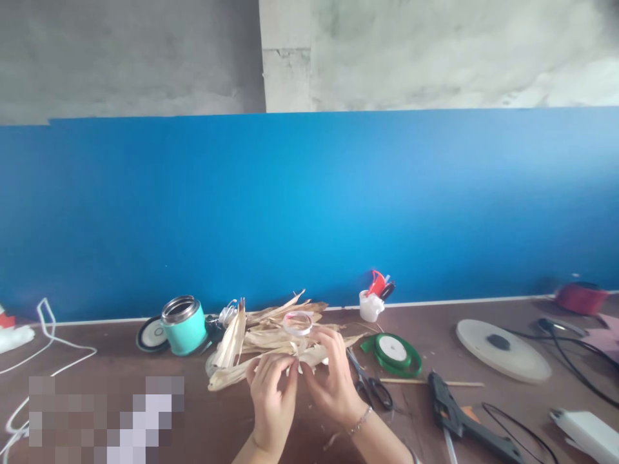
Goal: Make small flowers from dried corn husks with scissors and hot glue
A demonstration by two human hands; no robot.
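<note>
My left hand [275,398] is closed in a pinch on a small pale husk piece [298,351], whose lower end is hidden by the fingertips. On the other side of it, my right hand [333,377] has its thumb near the piece and its fingers apart from the thumb. Whether the right thumb touches the piece, I cannot tell. Behind both hands lies a loose pile of dry corn husks [271,338]. A roll of clear tape [298,323] rests among them. Scissors [372,385] with dark handles lie just right of my right hand.
Right of the hands are a green ribbon spool [394,351], a thin stick [435,383], a glue gun [459,412] and a round whitish disc [503,351]. A turquoise container [184,325] stands left, and a white cup [371,306] by the blue partition [309,206]. Cords [72,345] cross the table's left side.
</note>
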